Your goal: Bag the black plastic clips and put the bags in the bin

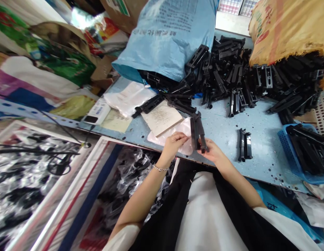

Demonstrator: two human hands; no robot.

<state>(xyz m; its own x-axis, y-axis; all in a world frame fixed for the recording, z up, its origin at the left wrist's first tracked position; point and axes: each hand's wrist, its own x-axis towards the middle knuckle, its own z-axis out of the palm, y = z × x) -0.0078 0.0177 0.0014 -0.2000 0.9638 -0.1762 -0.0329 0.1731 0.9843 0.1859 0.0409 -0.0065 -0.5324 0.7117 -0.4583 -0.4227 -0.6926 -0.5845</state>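
Just right of frame center, the right hand [211,150] grips the lower end of a black plastic part [194,132]. The left hand [176,141] is beside it, fingers curled; whether it grips anything cannot be determined. Similar parts [218,81] lie piled on the desk [219,137], upper right.

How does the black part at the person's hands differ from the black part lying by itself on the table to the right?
The held part has the right hand at its near end; the lone part lies untouched on the blue table. The held part overlaps a plastic bag in view; the lone part has bare tabletop around it. The held part looks mostly dull; the lone part shows a bright glint. Both are black and elongated.
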